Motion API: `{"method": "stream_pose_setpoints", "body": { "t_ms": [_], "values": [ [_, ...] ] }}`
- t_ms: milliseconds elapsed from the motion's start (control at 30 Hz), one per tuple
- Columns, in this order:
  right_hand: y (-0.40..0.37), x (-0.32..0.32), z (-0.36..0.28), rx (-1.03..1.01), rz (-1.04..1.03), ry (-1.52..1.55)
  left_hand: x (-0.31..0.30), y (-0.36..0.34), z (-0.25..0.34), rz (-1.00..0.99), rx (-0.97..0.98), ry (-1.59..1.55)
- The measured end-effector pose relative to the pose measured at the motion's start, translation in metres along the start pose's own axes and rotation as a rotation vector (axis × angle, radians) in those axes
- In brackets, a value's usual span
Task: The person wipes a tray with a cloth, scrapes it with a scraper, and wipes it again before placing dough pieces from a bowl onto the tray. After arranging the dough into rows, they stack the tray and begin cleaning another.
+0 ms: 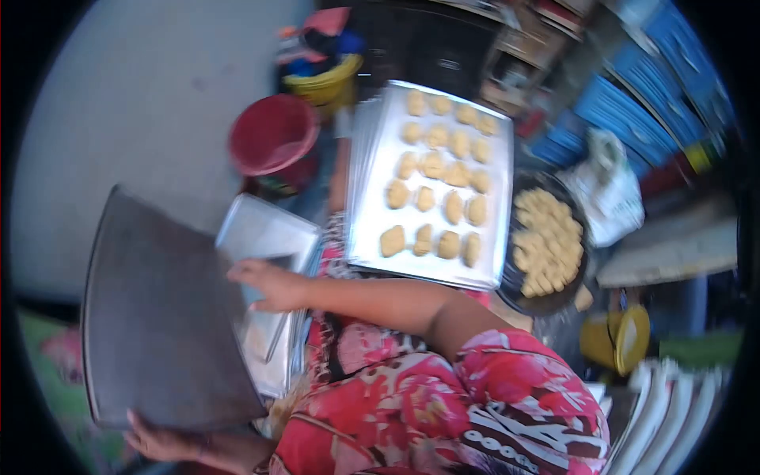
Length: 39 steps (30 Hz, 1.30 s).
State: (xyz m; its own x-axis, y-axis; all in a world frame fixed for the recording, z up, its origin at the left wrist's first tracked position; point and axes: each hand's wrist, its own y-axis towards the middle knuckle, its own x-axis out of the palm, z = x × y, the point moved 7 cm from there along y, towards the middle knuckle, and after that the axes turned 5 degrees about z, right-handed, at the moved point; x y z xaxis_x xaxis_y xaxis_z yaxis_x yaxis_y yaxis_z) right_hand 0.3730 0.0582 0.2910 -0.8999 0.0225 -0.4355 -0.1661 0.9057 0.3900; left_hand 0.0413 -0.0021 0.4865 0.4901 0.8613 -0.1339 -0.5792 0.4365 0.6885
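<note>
A large dark rectangular baking tray (166,317) is tilted up at the left of the head view. My left hand (162,439) grips its lower edge, with the fingers partly hidden behind it. My right hand (269,285) is at the tray's right edge, its fingers smeared by motion, so I cannot make out whether it grips the edge. Beneath my right hand lie silver metal trays (265,226) in a pile. To the right, a silver baking tray (372,229) tops another stack and carries rows of yellowish dough pieces (425,198).
A black round pan (518,297) heaped with dough pieces (546,245) stands right of the loaded tray. A red bucket (273,134) and a yellow bucket (336,83) are at the back. A white plastic bag (609,194), blue crates (625,111) and a yellow pail (617,340) line the right side.
</note>
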Motion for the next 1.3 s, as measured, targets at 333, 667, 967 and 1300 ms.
{"method": "stream_pose_setpoints", "body": {
  "t_ms": [333, 667, 967, 1300],
  "values": [
    [-0.181, -0.248, -0.061, 0.278, 0.814, -0.201, 0.094, 0.028, 0.0, -0.038, 0.441, -0.223],
    [-0.617, -0.229, -0.068, 1.097, 1.452, -0.269, 0.207, -0.07, 0.19, -0.407, 0.324, -0.741],
    [-0.842, 0.114, 0.049, 2.442, 1.332, -0.867, 0.231, -0.265, 0.316, -1.146, -0.383, -1.048],
    [-0.809, 0.149, 0.063, 2.211, 1.218, -0.145, 0.177, -0.416, 0.369, -1.805, -0.455, -1.122]
  ]
}}
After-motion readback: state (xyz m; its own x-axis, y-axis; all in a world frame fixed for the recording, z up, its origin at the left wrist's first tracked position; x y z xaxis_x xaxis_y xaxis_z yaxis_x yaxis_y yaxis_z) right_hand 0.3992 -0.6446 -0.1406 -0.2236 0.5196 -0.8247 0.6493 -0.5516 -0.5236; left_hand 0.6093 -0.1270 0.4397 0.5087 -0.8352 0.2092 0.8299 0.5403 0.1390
